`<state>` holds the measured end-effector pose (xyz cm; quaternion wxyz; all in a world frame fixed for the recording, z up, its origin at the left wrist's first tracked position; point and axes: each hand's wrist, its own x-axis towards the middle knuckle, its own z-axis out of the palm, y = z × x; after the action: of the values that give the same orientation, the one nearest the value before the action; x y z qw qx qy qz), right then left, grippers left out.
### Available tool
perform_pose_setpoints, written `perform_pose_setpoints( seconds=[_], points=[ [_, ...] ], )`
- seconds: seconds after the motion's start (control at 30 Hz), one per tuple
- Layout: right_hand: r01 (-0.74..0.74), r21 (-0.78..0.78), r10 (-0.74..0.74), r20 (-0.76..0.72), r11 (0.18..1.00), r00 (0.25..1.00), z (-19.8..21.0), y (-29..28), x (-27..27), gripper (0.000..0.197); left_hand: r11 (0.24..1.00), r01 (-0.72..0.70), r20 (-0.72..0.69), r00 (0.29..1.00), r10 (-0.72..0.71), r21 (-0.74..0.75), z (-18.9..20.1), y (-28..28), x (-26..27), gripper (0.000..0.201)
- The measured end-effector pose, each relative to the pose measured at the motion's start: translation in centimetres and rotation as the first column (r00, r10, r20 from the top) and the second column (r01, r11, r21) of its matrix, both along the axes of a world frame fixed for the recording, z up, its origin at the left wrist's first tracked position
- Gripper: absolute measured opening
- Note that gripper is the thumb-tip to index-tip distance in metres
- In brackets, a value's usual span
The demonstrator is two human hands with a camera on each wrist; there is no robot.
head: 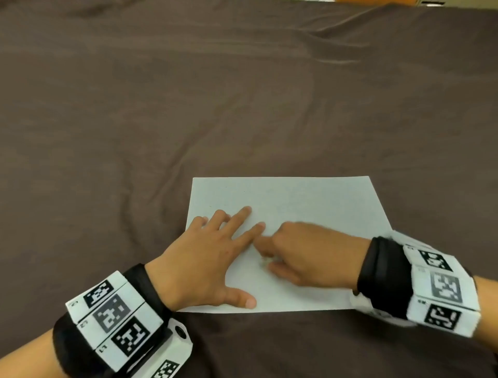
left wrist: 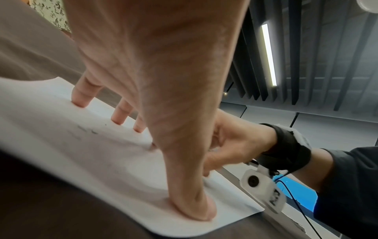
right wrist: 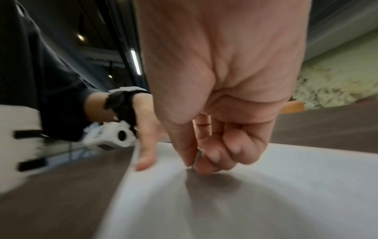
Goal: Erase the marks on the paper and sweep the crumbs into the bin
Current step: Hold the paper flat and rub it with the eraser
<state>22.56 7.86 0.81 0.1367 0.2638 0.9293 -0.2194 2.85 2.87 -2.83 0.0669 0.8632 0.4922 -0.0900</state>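
A white sheet of paper (head: 310, 205) lies on the brown cloth near me. My left hand (head: 215, 259) lies flat on its left part, fingers spread and straight, thumb near the front edge, pressing it down. My right hand (head: 269, 259) is curled just right of the left index finger, thumb and forefinger pinching a small pale eraser (head: 264, 261) against the sheet. The eraser (right wrist: 197, 156) is mostly hidden by the fingertips in the right wrist view. Faint grey marks and specks (left wrist: 88, 129) show on the paper (left wrist: 61, 153) ahead of the left fingertips (left wrist: 78, 103).
Wrinkled brown cloth (head: 188, 94) covers the whole surface around the sheet. An orange object (head: 377, 2) peeks in at the far top edge. Both wrists carry black straps with white tagged camera mounts (head: 118, 318).
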Motion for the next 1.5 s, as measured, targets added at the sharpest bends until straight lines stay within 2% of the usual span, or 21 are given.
perform_pose_setpoints(
  seconds=[0.1, 0.23, 0.37, 0.53, 0.6, 0.7, 0.83, 0.9, 0.97, 1.03, 1.17, 1.23, 1.33, 1.43, 1.5],
  points=[
    [-0.116, -0.046, 0.117, 0.011, 0.992, 0.993, -0.2, -1.8, -0.6, 0.015, 1.000, -0.001, 0.008, 1.000, 0.001, -0.021, -0.3, -0.1, -0.1, 0.116],
    [0.013, 0.008, -0.013, -0.009, 1.000, 1.000, 0.1, 0.9, -0.8, 0.015, 1.000, -0.018, 0.002, 1.000, 0.018, -0.012, -0.1, 0.0, 0.0, 0.122],
    [-0.114, -0.046, 0.114, -0.020, 0.992, 0.993, -0.6, -1.6, -1.1, 0.015, 0.999, -0.010, -0.026, 1.000, 0.009, -0.037, -0.1, -0.2, 0.0, 0.123],
    [-0.016, 0.002, 0.016, -0.007, 1.000, 1.000, 0.0, 1.0, -1.2, 0.016, 1.000, -0.021, -0.015, 1.000, 0.021, 0.005, 0.4, -0.1, 0.1, 0.125],
    [-0.080, -0.006, 0.080, -0.002, 0.997, 0.997, -0.4, 0.0, -1.2, 0.015, 0.998, -0.033, -0.025, 0.999, 0.032, -0.048, 0.0, -0.3, 0.0, 0.126],
    [-0.135, -0.098, 0.135, -0.002, 0.986, 0.991, -0.4, -1.5, -1.2, 0.016, 1.000, -0.023, 0.014, 1.000, 0.023, 0.012, -0.4, -0.2, -0.1, 0.127],
    [-0.014, 0.032, 0.014, -0.006, 0.999, 1.000, 0.1, 2.1, -1.5, 0.013, 0.999, -0.022, -0.007, 1.000, 0.023, 0.031, -0.8, -0.1, 0.0, 0.123],
    [-0.041, 0.043, 0.042, -0.022, 0.998, 0.999, -0.2, 1.5, -1.5, 0.007, 0.998, -0.014, 0.007, 1.000, 0.013, 0.062, -0.7, -0.1, 0.0, 0.122],
    [-0.118, -0.026, 0.117, -0.039, 0.993, 0.992, -0.3, -0.6, -1.5, 0.003, 0.997, -0.033, 0.013, 0.999, 0.033, 0.070, -0.7, -0.2, -0.1, 0.124],
    [-0.141, -0.057, 0.140, -0.021, 0.988, 0.990, -0.4, -1.2, -1.7, 0.011, 0.997, -0.064, 0.011, 0.998, 0.064, 0.052, -0.7, -0.3, -0.3, 0.129],
    [0.020, 0.077, -0.019, -0.023, 0.997, 1.000, -0.4, 3.3, -2.0, 0.019, 0.992, -0.102, 0.014, 0.995, 0.102, 0.078, -0.6, -0.3, -0.1, 0.137],
    [0.087, 0.140, -0.082, -0.040, 0.986, 0.996, -0.5, 5.5, -1.9, 0.019, 0.992, -0.126, 0.016, 0.992, 0.127, -0.011, -0.4, -0.3, 0.0, 0.140],
    [0.086, 0.146, -0.082, -0.036, 0.986, 0.996, -0.5, 5.6, -2.0, 0.018, 0.989, -0.147, 0.004, 0.989, 0.147, 0.025, 0.2, -0.2, 0.1, 0.140],
    [0.031, 0.074, -0.029, -0.021, 0.997, 0.999, -0.7, 4.0, -2.2, 0.019, 0.991, -0.133, -0.031, 0.991, 0.133, 0.007, -0.5, -0.1, -0.2, 0.141],
    [0.081, 0.101, -0.078, -0.035, 0.992, 0.996, -0.6, 5.5, -2.1, 0.019, 0.991, -0.134, -0.027, 0.991, 0.135, 0.014, -0.1, 0.0, -0.1, 0.141]
  ],
)
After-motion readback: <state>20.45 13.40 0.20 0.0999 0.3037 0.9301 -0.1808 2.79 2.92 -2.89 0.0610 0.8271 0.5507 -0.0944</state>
